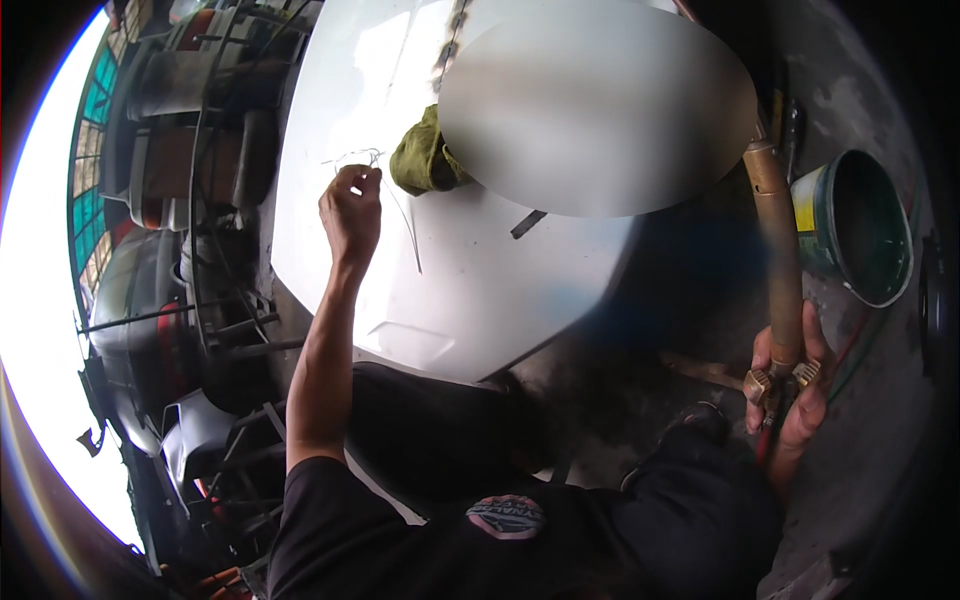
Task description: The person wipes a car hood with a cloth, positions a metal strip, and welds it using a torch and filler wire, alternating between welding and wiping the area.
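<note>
My left hand (350, 215) is raised over a white sheet-metal panel (480, 290), its thumb and fingers pinched on thin wire (408, 228). One length of the wire hangs down across the panel, and other ends stick out above the fingertips. Just right of this hand lies a crumpled olive-green cloth (420, 158). Low on the right, my right hand (812, 405) grips a brass gas torch (775, 210) by its valve end, fingers around the knobs. The torch tube points up; its tip is hidden by a large blurred patch.
A small dark strip (528, 223) lies on the panel. Right of the torch a green bucket (815, 225) rests on the concrete floor, with hoses (850, 365) nearby. Metal racks with car parts (175, 170) stand along the left. A seam of dark spots runs up the panel's top.
</note>
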Demonstrator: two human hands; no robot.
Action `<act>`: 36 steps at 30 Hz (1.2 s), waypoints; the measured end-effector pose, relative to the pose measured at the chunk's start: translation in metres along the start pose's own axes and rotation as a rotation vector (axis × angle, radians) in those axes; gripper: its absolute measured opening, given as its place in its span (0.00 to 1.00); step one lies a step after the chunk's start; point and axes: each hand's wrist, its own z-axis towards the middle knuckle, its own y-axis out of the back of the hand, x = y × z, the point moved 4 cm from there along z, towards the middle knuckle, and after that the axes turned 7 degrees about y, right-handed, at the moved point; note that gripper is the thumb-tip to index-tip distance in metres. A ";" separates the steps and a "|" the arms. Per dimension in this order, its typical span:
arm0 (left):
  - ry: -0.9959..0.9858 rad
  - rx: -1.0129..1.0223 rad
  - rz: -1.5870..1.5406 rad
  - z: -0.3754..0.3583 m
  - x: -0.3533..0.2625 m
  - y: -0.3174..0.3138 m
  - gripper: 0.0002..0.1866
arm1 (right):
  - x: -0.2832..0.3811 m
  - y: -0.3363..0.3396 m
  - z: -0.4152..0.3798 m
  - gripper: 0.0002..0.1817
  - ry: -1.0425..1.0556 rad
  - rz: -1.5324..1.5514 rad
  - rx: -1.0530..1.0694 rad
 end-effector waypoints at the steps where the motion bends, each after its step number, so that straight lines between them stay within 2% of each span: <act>1: -0.052 -0.021 -0.050 -0.002 -0.009 0.001 0.12 | 0.000 0.000 0.000 0.44 0.002 0.010 -0.004; 3: -0.219 0.064 -0.100 -0.016 -0.040 -0.002 0.24 | -0.001 0.000 0.000 0.44 0.004 0.020 -0.007; 5: -0.380 0.127 0.026 -0.029 -0.068 -0.010 0.34 | -0.001 0.000 0.002 0.44 -0.002 0.030 0.001; 6: -0.335 0.279 -0.045 -0.030 -0.071 -0.021 0.38 | 0.000 -0.002 0.003 0.44 -0.001 0.031 0.003; 7: -0.293 0.274 0.031 -0.035 -0.072 -0.029 0.32 | 0.002 -0.004 0.004 0.44 0.008 0.012 0.010; 9: -0.470 0.097 0.141 -0.037 -0.065 -0.045 0.25 | 0.004 -0.004 0.002 0.44 0.022 -0.007 0.010; 10: -0.474 0.099 0.141 -0.032 -0.061 -0.052 0.25 | 0.004 -0.002 -0.001 0.44 0.016 0.000 -0.011; 12: -0.625 0.022 0.081 -0.016 -0.058 -0.057 0.24 | 0.005 0.000 -0.002 0.44 0.008 0.007 -0.033; 13: -0.602 0.053 -0.023 -0.001 -0.071 -0.049 0.23 | 0.007 0.000 -0.001 0.45 0.021 -0.003 -0.030; 15: -0.440 0.100 -0.149 0.050 -0.054 -0.067 0.21 | 0.008 0.000 -0.001 0.45 0.033 -0.011 -0.028; 17: -0.243 0.012 -0.148 0.082 -0.055 -0.088 0.19 | 0.008 0.001 -0.004 0.45 0.034 0.005 -0.032; 18: -0.212 0.050 -0.257 0.071 -0.088 -0.088 0.20 | 0.008 0.001 -0.005 0.45 0.034 0.006 -0.031; 19: -0.391 0.019 -0.317 0.086 -0.079 -0.142 0.22 | 0.009 0.001 -0.006 0.46 0.023 0.018 -0.025; 20: -0.525 -0.222 -0.258 0.015 -0.140 -0.112 0.24 | 0.008 0.000 -0.007 0.47 0.011 0.029 -0.019; 21: -0.721 -0.036 -0.364 -0.010 -0.159 -0.132 0.26 | 0.006 0.002 -0.007 0.47 0.001 0.034 -0.016; 22: -0.712 -0.043 -0.358 -0.011 -0.153 -0.128 0.26 | 0.006 0.003 -0.005 0.47 0.007 0.035 0.001; 25: -0.904 -0.045 -0.355 -0.019 -0.157 -0.124 0.27 | 0.015 0.002 -0.004 0.48 0.006 0.008 0.025; 27: -0.586 -0.007 -0.334 0.065 -0.076 -0.117 0.22 | 0.022 0.006 -0.014 0.48 -0.002 -0.014 0.012; 28: -0.428 0.151 -0.319 0.077 -0.077 -0.074 0.15 | 0.027 0.009 -0.017 0.48 0.019 -0.031 0.023; 29: -0.084 0.164 -0.104 0.097 -0.045 -0.069 0.12 | 0.031 0.011 -0.021 0.48 0.034 -0.043 0.031; 30: 0.001 0.096 -0.137 0.111 -0.019 -0.084 0.11 | 0.032 0.011 -0.021 0.48 0.045 -0.044 0.027; 31: -0.141 0.255 -0.993 0.119 -0.003 -0.123 0.10 | 0.031 0.012 -0.019 0.49 0.062 -0.026 0.020; 32: -0.428 -0.005 -0.251 0.060 -0.087 -0.100 0.14 | 0.029 0.011 -0.017 0.49 0.068 -0.005 0.017; 34: -0.581 0.290 -0.570 0.005 -0.153 -0.144 0.18 | 0.028 0.008 -0.010 0.49 0.065 -0.025 0.025; 35: -0.841 0.364 -0.473 -0.038 -0.205 -0.134 0.22 | 0.028 0.007 -0.006 0.50 0.079 -0.045 0.023; 36: -0.748 0.473 -0.702 -0.080 -0.239 -0.136 0.25 | 0.029 0.006 -0.008 0.50 0.085 -0.080 0.001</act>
